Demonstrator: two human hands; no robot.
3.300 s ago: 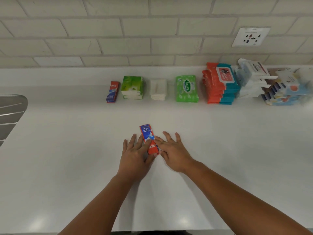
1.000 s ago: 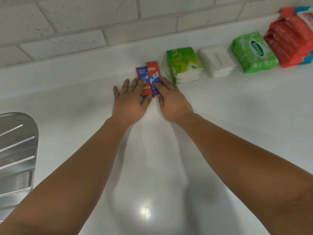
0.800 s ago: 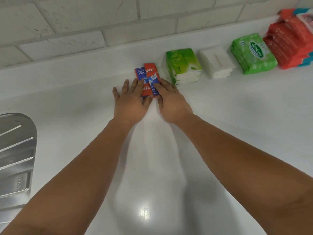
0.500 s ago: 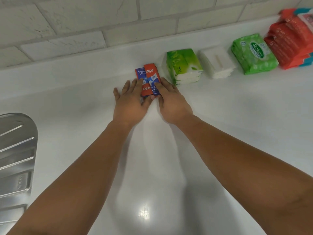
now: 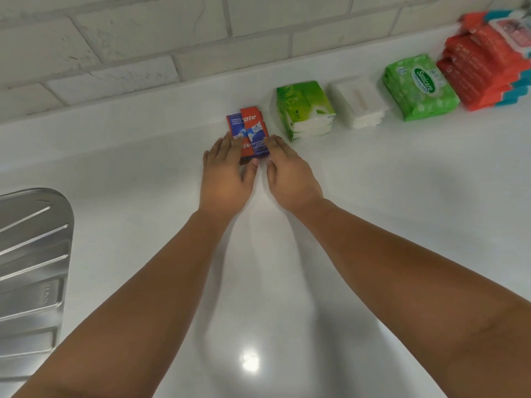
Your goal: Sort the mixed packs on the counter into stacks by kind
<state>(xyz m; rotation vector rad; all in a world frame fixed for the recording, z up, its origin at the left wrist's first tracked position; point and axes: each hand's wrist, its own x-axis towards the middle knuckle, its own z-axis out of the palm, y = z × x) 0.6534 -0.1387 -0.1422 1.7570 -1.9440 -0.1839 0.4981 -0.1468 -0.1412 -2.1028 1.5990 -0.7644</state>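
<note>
Two toothpaste boxes [image 5: 248, 133] lie side by side, long axes pointing away toward the wall [image 5: 143, 38]. The left hand [image 5: 224, 176] and right hand [image 5: 290, 173], both flat and straight-fingered, rest on their near ends. One green wipes pack [image 5: 421, 87] lies well right.

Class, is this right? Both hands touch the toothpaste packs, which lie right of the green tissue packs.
No: the head view shows the toothpaste packs left of the green tissue packs. Left hand and right hand do touch them.
</note>
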